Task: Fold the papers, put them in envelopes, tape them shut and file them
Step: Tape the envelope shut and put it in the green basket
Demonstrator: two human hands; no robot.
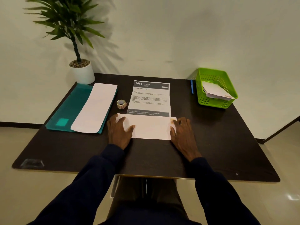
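A white envelope [151,127] lies flat on the dark table [78,151] in front of me, covering the bottom edge of a printed sheet [150,98] headed "2666 Kitchen". My left hand [119,132] rests flat on the envelope's left end with its fingers spread. My right hand [182,135] lies on the right end, fingertips beside a small brownish tape patch [172,120]. A roll of tape [121,104] stands just left of the printed sheet. At the back right, a green basket [215,102] holds white envelopes [215,91].
A teal folder [71,108] lies at the left with a folded white paper [95,108] on top. Behind it stands a potted plant [82,73] in a white pot. A blue pen [192,86] lies left of the basket. The wall runs right behind the table.
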